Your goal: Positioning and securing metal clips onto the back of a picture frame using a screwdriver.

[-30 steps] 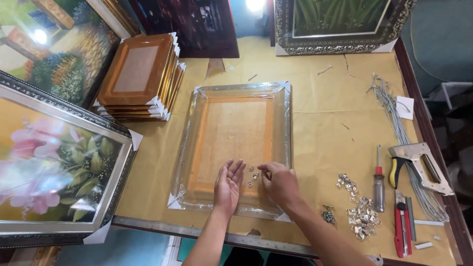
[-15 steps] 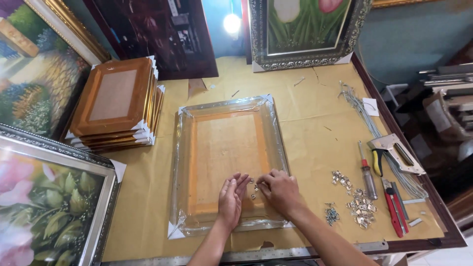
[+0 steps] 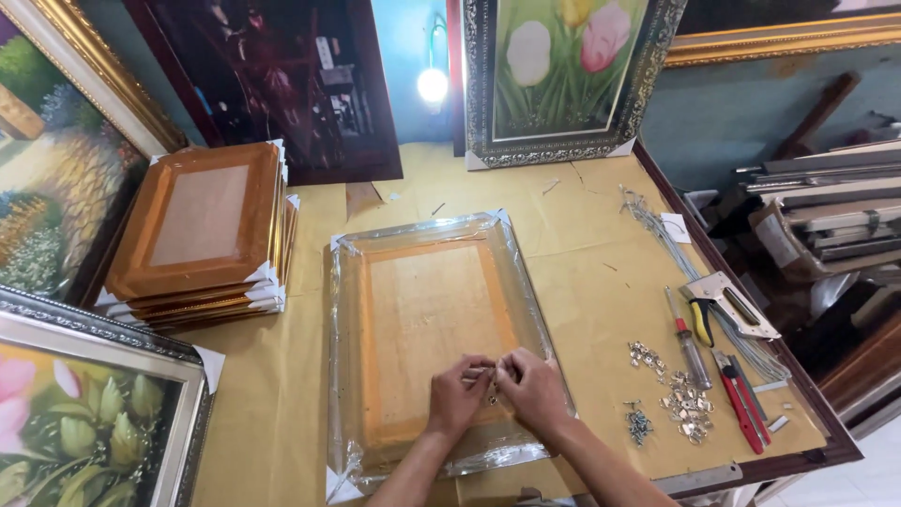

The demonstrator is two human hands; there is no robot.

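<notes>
- Head view: both hands meet over the lower right part of a plastic-wrapped picture frame (image 3: 427,329) that lies face down in the middle of the tabletop (image 3: 582,272).
- The left hand (image 3: 457,394) has its fingers curled inward toward the right hand; the right hand (image 3: 530,387) is bunched the same way, fingertips touching the left's.
- Something small and pale sits between the fingertips, but it is too tiny and too covered to name. Whether either grip is truly closed on it I cannot tell.
- Both forearms are cut off by the bottom edge of the picture.
- The frame's near left corner reaches close to the tabletop's front edge, and its wrapping glares there, blurring the moulding.
- Right of the hands lies a scatter of small metal fittings (image 3: 685,399), near the frame but apart from it.
- Further right are a screwdriver (image 3: 688,340), red-handled pliers (image 3: 743,402) and a staple gun (image 3: 737,302), all close to the tabletop's right rim.
- A bundle of wire (image 3: 657,235) runs along that rim.
- Left of the frame, bare yellow tabletop separates it from a stack of orange frames (image 3: 202,230).
- A flower painting (image 3: 80,413) is cut off at the lower left corner.
- A tulip painting (image 3: 563,70) leans at the back, with open tabletop between it and the wrapped frame.
</notes>
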